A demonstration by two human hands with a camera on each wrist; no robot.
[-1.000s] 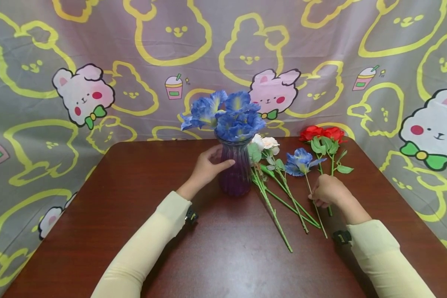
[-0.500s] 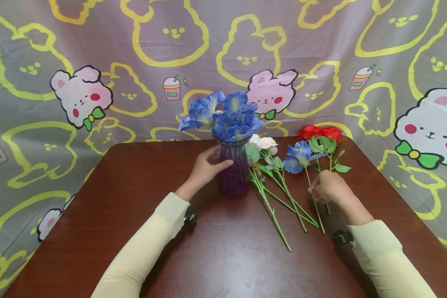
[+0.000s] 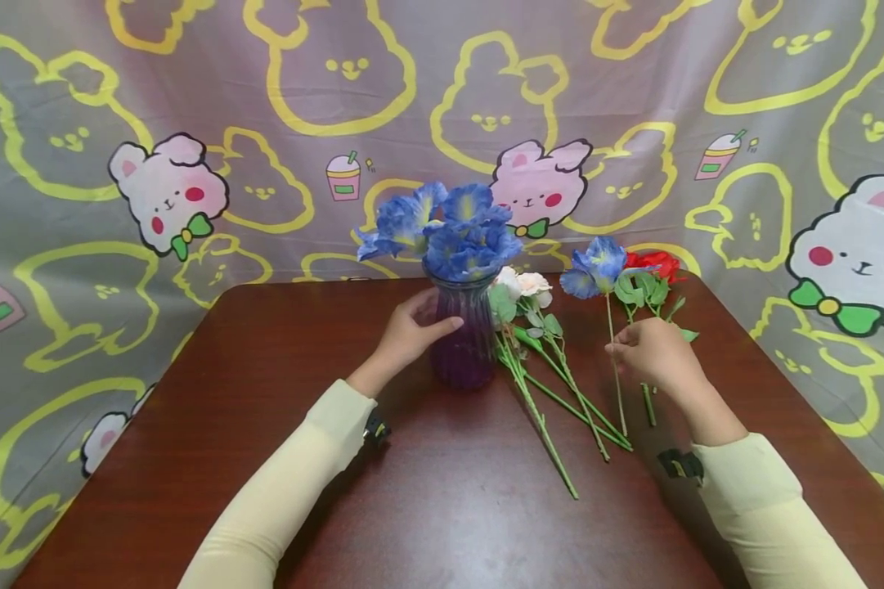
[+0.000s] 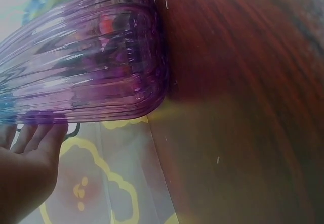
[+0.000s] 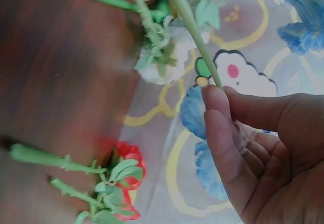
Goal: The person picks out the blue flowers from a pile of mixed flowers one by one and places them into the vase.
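Observation:
A purple ribbed glass vase (image 3: 465,348) stands upright on the table, with several blue artificial flowers (image 3: 459,233) in its mouth. My left hand (image 3: 410,334) holds the vase's left side, thumb across the front and fingers behind. In the left wrist view, fingertips touch the vase wall (image 4: 101,67). My right hand (image 3: 655,353) pinches the stem of another blue flower (image 3: 596,268) between thumb and index finger, bloom upward. The right wrist view shows the pinched stem (image 5: 195,34) clearly; the bloom is partly behind the fingers.
Pale roses (image 3: 531,286) with green stems (image 3: 545,425) lie just right of the vase. Red roses (image 3: 658,266) lie farther right, partly hidden by my right hand and the blue flower. A patterned cloth (image 3: 412,98) hangs behind the brown table (image 3: 442,507).
My right hand has raised the blue flower, and its bloom now stands higher, overlapping the red roses. The left hand has stayed at the vase.

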